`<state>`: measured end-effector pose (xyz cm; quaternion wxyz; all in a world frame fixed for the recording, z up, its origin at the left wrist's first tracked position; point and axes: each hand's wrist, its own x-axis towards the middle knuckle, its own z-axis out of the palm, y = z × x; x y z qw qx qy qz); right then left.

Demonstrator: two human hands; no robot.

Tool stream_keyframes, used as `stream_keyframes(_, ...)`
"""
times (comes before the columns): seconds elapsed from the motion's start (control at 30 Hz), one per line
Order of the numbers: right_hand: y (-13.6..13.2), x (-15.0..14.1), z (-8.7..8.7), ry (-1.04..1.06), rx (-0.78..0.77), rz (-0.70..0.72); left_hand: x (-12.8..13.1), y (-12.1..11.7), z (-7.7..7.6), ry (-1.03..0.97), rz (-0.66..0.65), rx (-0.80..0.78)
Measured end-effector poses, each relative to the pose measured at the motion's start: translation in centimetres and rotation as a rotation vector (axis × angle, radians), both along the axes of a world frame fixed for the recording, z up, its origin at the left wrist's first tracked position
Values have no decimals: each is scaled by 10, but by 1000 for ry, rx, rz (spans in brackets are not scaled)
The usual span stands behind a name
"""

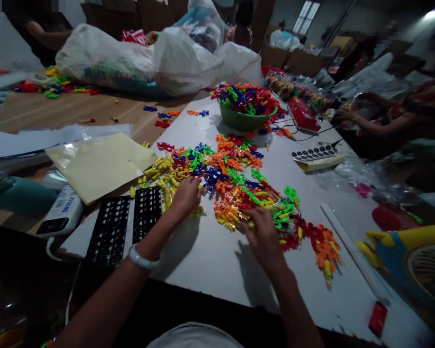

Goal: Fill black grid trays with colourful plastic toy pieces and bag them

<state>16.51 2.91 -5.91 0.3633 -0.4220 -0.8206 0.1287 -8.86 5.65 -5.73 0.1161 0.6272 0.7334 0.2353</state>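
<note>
My left hand [186, 195], with a pale band on its wrist, reaches to the left side of a pile of small plastic toy pieces. Its fingers are curled together beside dark blue pieces [214, 178] and yellow pieces [166, 176]; what they hold is hidden. My right hand [264, 237] is at the pile's front edge, its thumb and fingers closed around a small yellow piece [252, 225]. Orange pieces [224, 212] lie between the hands. Green pieces [292, 194] and more orange pieces [326, 244] spread to the right.
Behind the pile stands a green bowl [241, 120] heaped with pieces. Black perforated trays [110, 229], a white power bank [62, 210] and a yellowish sheet [101, 166] lie left. A power strip [315, 153] and a yellow fan [416, 256] are right. Other people sit beyond.
</note>
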Motion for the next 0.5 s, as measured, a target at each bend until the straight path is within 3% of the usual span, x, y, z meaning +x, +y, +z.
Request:
stream_keyframes(0.13, -26, -55, -27, 17, -144, 275, 23, 39, -10, 20, 119, -25)
stream_keyframes(0.23, -34, -68, -42, -17, -136, 349, 32, 52, -11, -7, 154, -34)
stream_keyframes(0.3, -34, -61, -48, -55, -84, 326, 30, 54, -10, -53, 152, -32)
stream_keyframes(0.5, -40, -26, -54, -140, -8, 57, 15, 43, -7, -311, 140, 36)
